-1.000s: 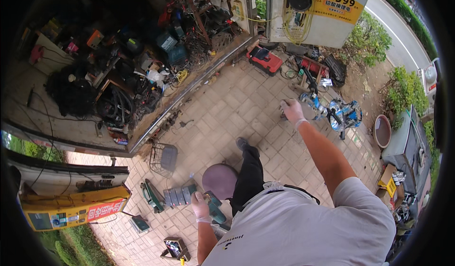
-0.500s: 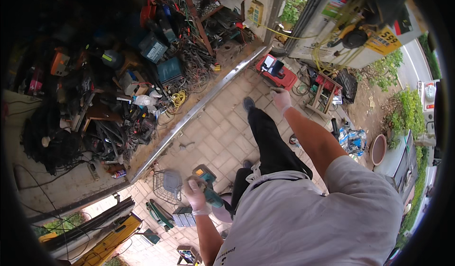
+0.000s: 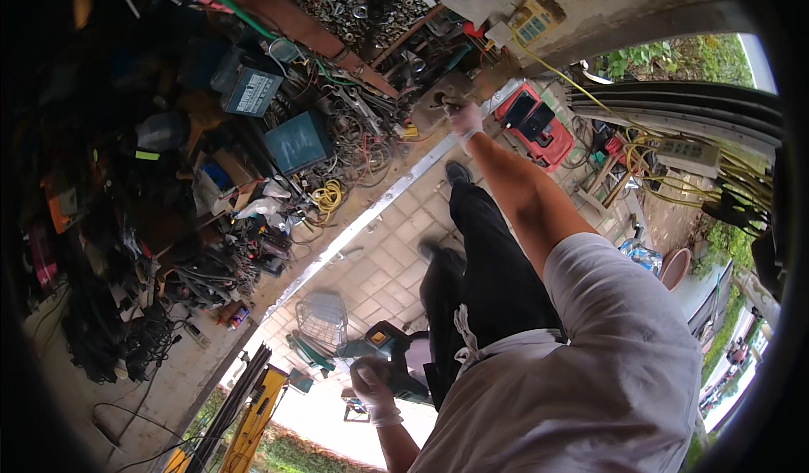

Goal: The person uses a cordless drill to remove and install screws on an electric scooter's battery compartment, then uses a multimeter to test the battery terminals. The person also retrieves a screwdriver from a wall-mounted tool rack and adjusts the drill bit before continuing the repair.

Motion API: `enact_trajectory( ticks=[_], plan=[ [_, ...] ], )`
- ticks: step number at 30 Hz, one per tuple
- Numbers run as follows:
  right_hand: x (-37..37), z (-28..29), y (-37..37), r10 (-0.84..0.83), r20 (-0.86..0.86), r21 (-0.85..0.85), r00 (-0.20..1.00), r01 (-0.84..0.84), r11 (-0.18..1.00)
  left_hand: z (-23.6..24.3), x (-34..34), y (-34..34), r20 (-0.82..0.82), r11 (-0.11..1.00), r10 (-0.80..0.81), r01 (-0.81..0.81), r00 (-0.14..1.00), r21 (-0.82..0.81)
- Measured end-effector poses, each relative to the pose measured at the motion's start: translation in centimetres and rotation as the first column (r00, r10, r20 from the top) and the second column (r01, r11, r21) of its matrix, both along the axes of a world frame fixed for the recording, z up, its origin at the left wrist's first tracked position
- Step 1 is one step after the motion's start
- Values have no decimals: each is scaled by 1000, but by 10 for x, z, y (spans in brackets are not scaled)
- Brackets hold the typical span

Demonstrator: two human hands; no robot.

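Low at the front, my left hand [image 3: 373, 389], in a thin whitish glove, is wrapped around a dark green cordless power tool [image 3: 409, 380]. Its square battery base [image 3: 386, 336] points away from me; the rest is partly hidden by the hand. My right hand [image 3: 465, 121], gloved too, is stretched far ahead over the metal door sill [image 3: 392, 193]. Its fingers are bent together near a small dark object, too small to name. Just right of that hand, a red case [image 3: 536, 127] with black items on top lies on the paving.
Left of the sill, batteries [image 3: 253, 92], a teal box [image 3: 297, 142], a yellow cable coil [image 3: 327, 196] and tangled wires crowd the floor. A wire basket [image 3: 322, 317] stands on the paving. Yellow cables [image 3: 666, 165] and a power strip [image 3: 687, 157] hang at right.
I have stepped closer to the sill. My right hand has moved from beside the red case to above the sill's far end. My left hand still carries the power tool, now lower in view.
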State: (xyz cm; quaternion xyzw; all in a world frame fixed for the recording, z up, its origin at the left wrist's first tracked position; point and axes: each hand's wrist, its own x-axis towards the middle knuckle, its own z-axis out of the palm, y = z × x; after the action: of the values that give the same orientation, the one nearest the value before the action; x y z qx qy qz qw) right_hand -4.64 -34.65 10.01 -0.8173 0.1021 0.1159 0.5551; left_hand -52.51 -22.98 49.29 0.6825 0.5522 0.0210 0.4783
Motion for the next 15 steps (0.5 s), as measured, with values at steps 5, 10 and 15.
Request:
enact_trajectory(
  ticks=[5, 10, 15],
  plan=[
    [3, -18, 5, 38, -103, -48, 994, -43, 998, 6, 31, 11, -25, 996, -48, 45, 999, -82],
    [2, -8, 9, 123, 60, -265, 991, -103, 959, 1, 38, 20, -6, 991, -89, 88, 996, -104],
    [9, 2, 18, 346, 64, -511, 936, -266, 817, -4, 32, 31, -11, 991, -95, 93, 995, -93]
  ],
)
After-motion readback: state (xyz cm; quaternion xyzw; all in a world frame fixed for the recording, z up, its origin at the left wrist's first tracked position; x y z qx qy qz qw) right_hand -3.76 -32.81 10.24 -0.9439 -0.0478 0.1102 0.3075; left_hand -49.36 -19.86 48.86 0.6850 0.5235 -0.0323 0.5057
